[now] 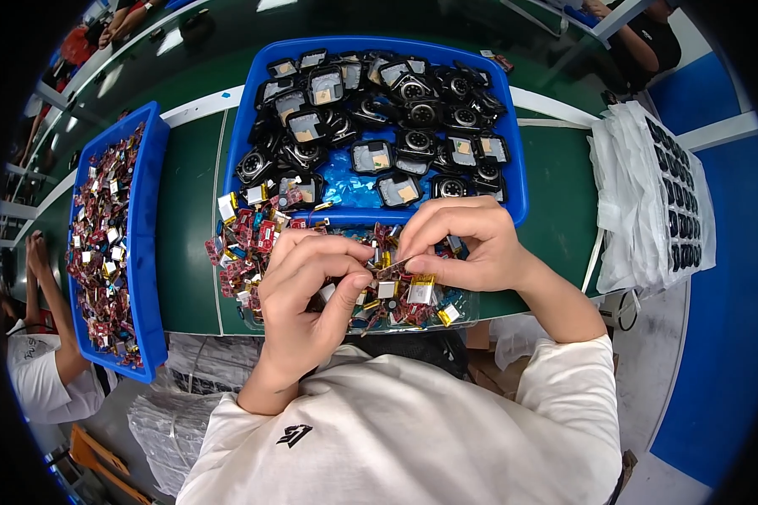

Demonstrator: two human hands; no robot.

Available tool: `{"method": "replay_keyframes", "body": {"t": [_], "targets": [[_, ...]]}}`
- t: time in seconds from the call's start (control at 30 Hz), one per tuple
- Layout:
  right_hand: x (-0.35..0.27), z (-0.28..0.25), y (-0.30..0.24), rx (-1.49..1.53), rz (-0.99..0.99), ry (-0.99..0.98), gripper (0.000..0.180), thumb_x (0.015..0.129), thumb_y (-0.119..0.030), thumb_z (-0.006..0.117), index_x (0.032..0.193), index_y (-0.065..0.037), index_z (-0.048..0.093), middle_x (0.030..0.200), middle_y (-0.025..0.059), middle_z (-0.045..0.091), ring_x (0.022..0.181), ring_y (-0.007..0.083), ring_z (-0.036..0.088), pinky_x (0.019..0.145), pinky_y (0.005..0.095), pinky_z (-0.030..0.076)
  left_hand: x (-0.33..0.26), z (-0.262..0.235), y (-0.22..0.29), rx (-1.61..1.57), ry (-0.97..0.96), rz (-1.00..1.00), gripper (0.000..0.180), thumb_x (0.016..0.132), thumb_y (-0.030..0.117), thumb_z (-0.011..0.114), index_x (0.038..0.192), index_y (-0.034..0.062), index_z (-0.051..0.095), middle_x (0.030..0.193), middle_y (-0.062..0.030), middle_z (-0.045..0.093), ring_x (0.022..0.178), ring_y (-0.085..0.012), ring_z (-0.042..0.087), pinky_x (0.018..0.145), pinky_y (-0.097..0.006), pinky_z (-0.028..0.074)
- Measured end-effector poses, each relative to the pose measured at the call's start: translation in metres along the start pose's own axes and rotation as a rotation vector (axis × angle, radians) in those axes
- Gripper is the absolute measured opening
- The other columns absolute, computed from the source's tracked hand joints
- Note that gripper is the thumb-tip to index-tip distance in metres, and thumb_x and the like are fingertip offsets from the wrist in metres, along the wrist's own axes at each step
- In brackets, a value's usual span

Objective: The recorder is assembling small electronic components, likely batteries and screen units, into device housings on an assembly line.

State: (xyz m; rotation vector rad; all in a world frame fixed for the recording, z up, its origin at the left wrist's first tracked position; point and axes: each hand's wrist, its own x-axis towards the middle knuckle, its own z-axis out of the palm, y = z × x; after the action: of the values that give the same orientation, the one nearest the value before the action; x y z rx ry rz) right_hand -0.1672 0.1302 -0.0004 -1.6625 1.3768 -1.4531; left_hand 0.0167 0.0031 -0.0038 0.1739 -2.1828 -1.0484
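My left hand and my right hand meet over a pile of small red circuit boards with silver battery packs. Both hands pinch one small board-and-battery part between thumbs and fingertips. Just beyond the hands stands a blue tray filled with several black square device casings. A silver battery pack lies right under my right hand.
A second blue tray at the left holds many more red boards. White bagged stacks with dark parts lie at the right on the green table. Another person's arm shows at the far left, others at the top.
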Motion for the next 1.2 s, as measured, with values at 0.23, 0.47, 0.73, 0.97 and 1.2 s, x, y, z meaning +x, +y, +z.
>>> {"method": "replay_keyframes", "body": {"t": [0.23,0.47,0.73,0.97,1.2], "targets": [[-0.002,0.003,0.000,-0.047,-0.008,0.028,0.006,0.077,-0.004,0.073,0.082,-0.003,0.069,0.076,0.0048,0.066,0.056,0.0086,0.056,0.050,0.0207,0.043,0.003,0.005,0.012,-0.177,0.024,-0.159,0.025,0.065,0.005,0.078,0.086,0.0027,0.066,0.084,-0.0082,0.067,0.080,-0.0212,0.058,0.075,-0.032,0.042],[0.001,0.003,-0.002,-0.056,0.066,0.042,0.011,0.077,-0.001,0.069,0.089,-0.001,0.070,0.079,0.0063,0.067,0.059,0.0089,0.059,0.057,0.0234,0.047,-0.004,0.008,-0.002,-0.152,0.042,-0.109,0.018,0.068,-0.002,0.074,0.083,0.0018,0.064,0.082,-0.0070,0.068,0.073,-0.0182,0.058,0.065,-0.028,0.044],[-0.006,0.006,-0.003,0.133,0.190,0.162,0.006,0.080,-0.001,0.070,0.084,0.003,0.068,0.075,0.0104,0.070,0.063,0.0117,0.067,0.056,0.0210,0.053,0.008,0.003,0.012,0.031,-0.121,-0.132,0.019,0.068,0.004,0.076,0.086,0.0045,0.069,0.072,-0.0050,0.064,0.067,-0.0195,0.054,0.062,-0.029,0.043],[-0.010,0.001,-0.002,0.301,0.083,-0.056,0.010,0.080,-0.005,0.072,0.078,0.003,0.066,0.072,0.0091,0.068,0.063,0.0117,0.067,0.054,0.0217,0.053,0.009,0.005,0.011,-0.143,-0.131,-0.071,0.010,0.070,0.005,0.074,0.080,0.0044,0.070,0.075,-0.0048,0.065,0.072,-0.0193,0.058,0.065,-0.030,0.043],[-0.008,0.002,-0.005,0.507,0.183,-0.152,0.012,0.084,-0.007,0.068,0.080,0.004,0.065,0.073,0.0084,0.066,0.062,0.0111,0.063,0.055,0.0224,0.053,0.005,0.010,0.010,-0.254,-0.138,-0.160,0.014,0.069,0.002,0.075,0.083,0.0051,0.073,0.071,-0.0055,0.066,0.066,-0.0174,0.058,0.063,-0.029,0.043]]}}
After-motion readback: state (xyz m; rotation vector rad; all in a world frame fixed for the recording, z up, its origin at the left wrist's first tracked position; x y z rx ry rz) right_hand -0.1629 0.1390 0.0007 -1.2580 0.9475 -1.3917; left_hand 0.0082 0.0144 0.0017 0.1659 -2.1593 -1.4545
